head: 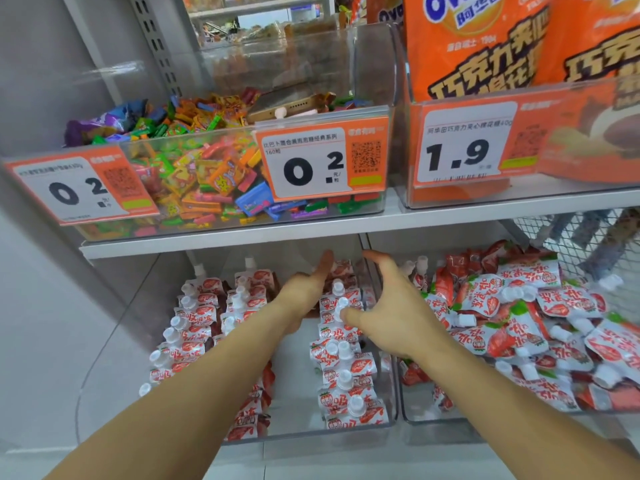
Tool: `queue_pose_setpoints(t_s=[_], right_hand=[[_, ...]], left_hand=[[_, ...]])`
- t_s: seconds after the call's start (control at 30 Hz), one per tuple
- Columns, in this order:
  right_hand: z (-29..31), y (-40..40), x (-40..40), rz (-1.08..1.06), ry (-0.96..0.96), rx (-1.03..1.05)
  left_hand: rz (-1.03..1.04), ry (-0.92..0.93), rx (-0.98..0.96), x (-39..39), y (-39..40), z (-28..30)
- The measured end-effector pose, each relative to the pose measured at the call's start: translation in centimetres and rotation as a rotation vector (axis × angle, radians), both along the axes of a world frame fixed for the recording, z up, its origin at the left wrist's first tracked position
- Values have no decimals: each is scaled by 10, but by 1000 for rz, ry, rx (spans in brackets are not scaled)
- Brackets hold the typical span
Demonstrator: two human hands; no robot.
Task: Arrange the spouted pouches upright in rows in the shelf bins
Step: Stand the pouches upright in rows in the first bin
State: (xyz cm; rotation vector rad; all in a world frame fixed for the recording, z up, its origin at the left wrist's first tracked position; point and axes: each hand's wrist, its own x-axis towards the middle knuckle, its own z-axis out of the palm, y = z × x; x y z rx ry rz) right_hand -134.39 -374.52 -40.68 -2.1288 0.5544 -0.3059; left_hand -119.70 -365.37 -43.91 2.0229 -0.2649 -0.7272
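Red-and-white spouted pouches with white caps fill two clear bins on the lower shelf. In the left bin (393, 407) they stand upright in three rows (346, 368), with a bare gap beside the rightmost row. In the right bin (407, 415) the pouches (540, 327) lie in a loose heap. My left hand (304, 292) reaches into the left bin with fingers flat and stretched toward the back, holding nothing. My right hand (388, 306) hovers over the rightmost row and the bins' shared wall, fingers spread, thumb touching a pouch cap (342, 304).
The shelf board (242, 237) above hangs low over the bins. On it sit a clear bin of mixed small candies (207, 181), orange price tags (322, 161) and orange snack bags (485, 46). A wire basket (581, 237) stands at the far right. A grey wall closes the left side.
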Motion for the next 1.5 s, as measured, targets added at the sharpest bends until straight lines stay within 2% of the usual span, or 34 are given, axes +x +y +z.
queue_pose_setpoints(t_s=[0.07, 0.3, 0.6, 0.73, 0.9, 1.03, 1.2, 1.27, 1.4, 1.5], right_hand=[[0, 0, 0, -2, -2, 1], [2, -1, 0, 8, 1, -29], [-1, -1, 2, 5, 2, -10], [2, -1, 0, 12, 13, -9], [-1, -2, 1, 10, 1, -4], [-1, -1, 0, 14, -7, -13], [1, -1, -1, 11, 18, -10], [1, -1, -1, 8, 13, -15], [5, 0, 0, 1, 14, -8], [9, -2, -3, 24, 37, -13]], left_hand=[[41, -30, 59, 3, -6, 6], [105, 95, 134, 28, -8, 17], [-84, -59, 231, 0, -27, 17], [-57, 45, 72, 0, -10, 20], [-145, -143, -80, -8, 0, 3], [-59, -59, -163, -4, -3, -5], [-72, 27, 10, 2, -6, 3], [-86, 58, -23, 0, -10, 2], [-29, -7, -86, -18, -15, 11], [-74, 24, 20, -33, 3, 24]])
